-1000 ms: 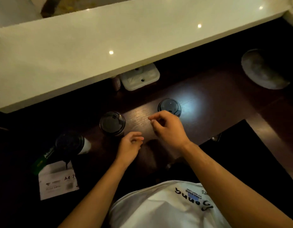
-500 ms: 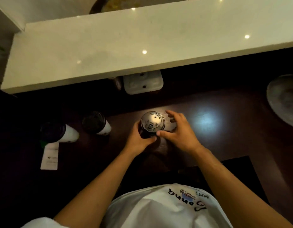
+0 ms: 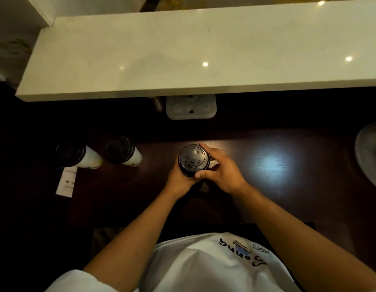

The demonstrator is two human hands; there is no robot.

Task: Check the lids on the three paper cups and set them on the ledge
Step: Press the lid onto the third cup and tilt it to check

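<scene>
A paper cup with a dark plastic lid (image 3: pixel 193 159) stands on the dark wooden counter (image 3: pixel 267 186), held between both hands. My left hand (image 3: pixel 179 180) wraps its near side from below. My right hand (image 3: pixel 222 169) grips the lid's rim from the right, thumb at the front and fingers round the back. Two more white paper cups with dark lids stand to the left: one (image 3: pixel 122 151) nearer the middle, the other (image 3: pixel 74 154) further left. The long white ledge (image 3: pixel 183 49) runs across the top, above the counter.
A white socket plate (image 3: pixel 191 107) sits on the wall under the ledge. A paper slip (image 3: pixel 67 181) lies by the far-left cup. A grey round dish (image 3: pixel 370 152) sits at the right edge. A bright light patch falls on the counter right of my hands.
A second ago both hands were free near the cups. They closed on the right cup, and my right hand has since tightened round the lid's rim.
</scene>
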